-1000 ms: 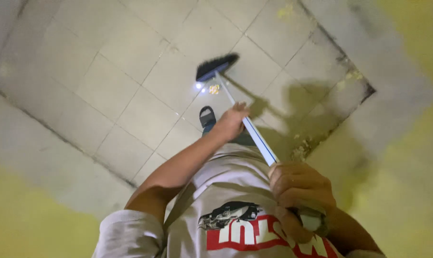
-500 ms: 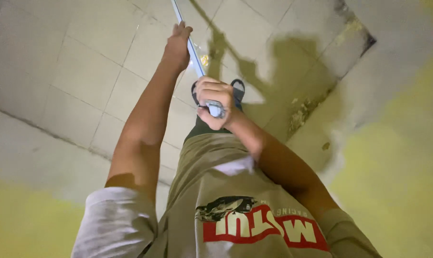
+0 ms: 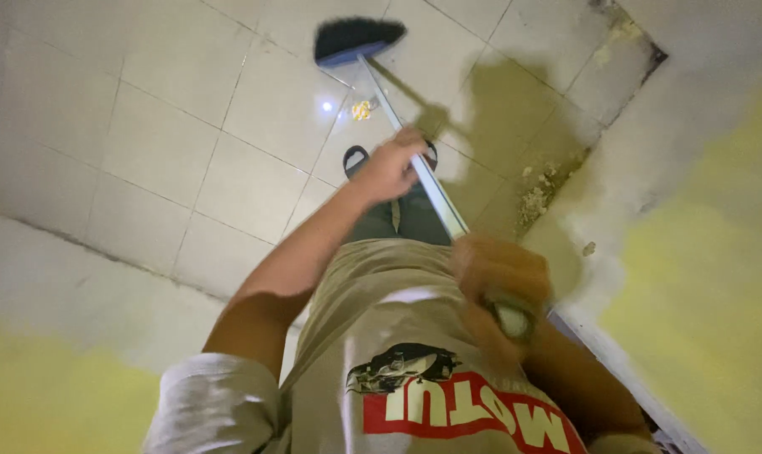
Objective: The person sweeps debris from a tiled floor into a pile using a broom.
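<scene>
Our left hand [image 3: 389,168] and right hand [image 3: 498,286] both hold the broom [image 3: 414,160] in a closed grip, bristles on the tiled floor [image 3: 187,126].

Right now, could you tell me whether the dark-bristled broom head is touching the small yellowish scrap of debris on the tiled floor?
Apart. The head view shows bare tile between the dark-bristled broom head and the yellowish scrap.

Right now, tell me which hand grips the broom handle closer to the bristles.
The left hand, stretched out at mid-handle. The right hand holds the top end of the broom, close to the chest.
</scene>
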